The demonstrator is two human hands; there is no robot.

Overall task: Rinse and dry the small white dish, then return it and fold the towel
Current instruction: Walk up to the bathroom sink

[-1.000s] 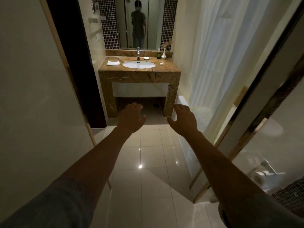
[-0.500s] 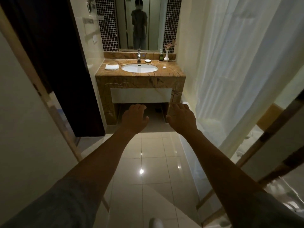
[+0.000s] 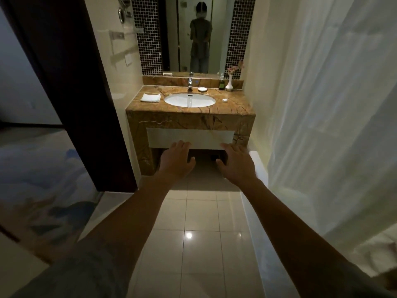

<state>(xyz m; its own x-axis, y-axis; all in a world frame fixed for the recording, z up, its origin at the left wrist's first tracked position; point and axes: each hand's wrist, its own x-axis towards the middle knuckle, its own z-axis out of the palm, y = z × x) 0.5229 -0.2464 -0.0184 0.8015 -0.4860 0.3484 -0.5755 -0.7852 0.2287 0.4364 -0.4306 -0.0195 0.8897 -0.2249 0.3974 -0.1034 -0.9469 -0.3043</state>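
Both arms are reaching ahead over glossy floor tiles, the left hand (image 3: pixel 177 161) and right hand (image 3: pixel 237 165) spread loosely, palms down, holding nothing; the approach is likely just beginning. The dish (image 3: pixel 202 89), small, round and glazed white, is sitting on the veined stone worktop (image 3: pixel 234 107) beside the tap (image 3: pixel 190 83), handy to the basin (image 3: pixel 190 100). The towel (image 3: pixel 150 97), soft and folded, is lying left of the basin.

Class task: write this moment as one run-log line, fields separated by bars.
phase: approach | left hand: empty | right hand: empty | small white dish: on counter right of tap | towel: folded, left of basin
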